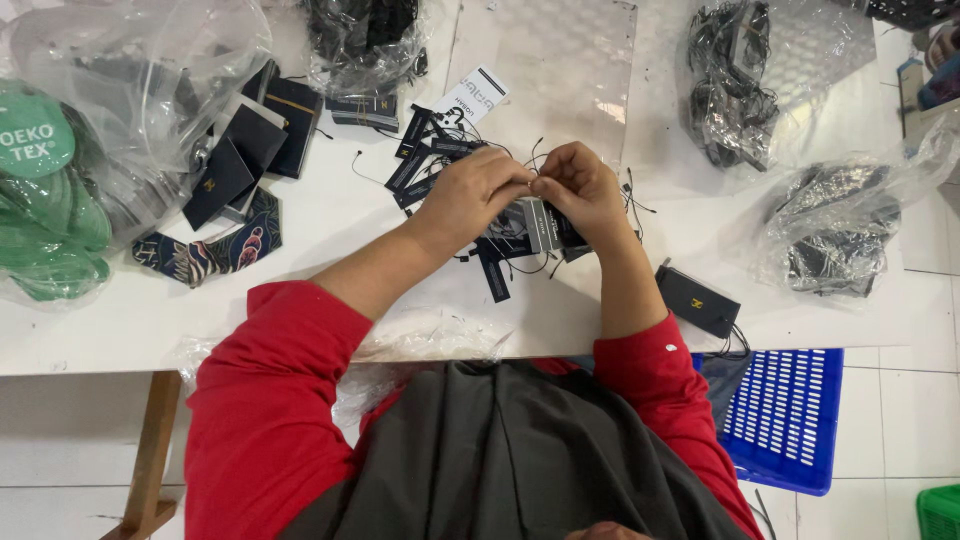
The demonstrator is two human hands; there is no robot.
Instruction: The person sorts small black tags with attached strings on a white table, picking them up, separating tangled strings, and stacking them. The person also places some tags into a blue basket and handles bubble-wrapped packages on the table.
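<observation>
My left hand (470, 197) and my right hand (582, 187) meet fingertip to fingertip over the middle of the white table (330, 225). Between them they pinch a bundle of narrow dark hang tags (535, 228) with thin black strings, which hangs below the fingers. More dark tags (425, 155) lie loose just behind my left hand. A single black tag (697, 301) with a string lies near the table edge by my right forearm. Both sleeves are red.
A stack of black cards (250, 145) and patterned cards (215, 252) lie at left, beside a clear bag of green round labels (45, 200). Plastic bags of black strings (730, 85) sit at the back and right. A blue crate (785, 415) stands on the floor.
</observation>
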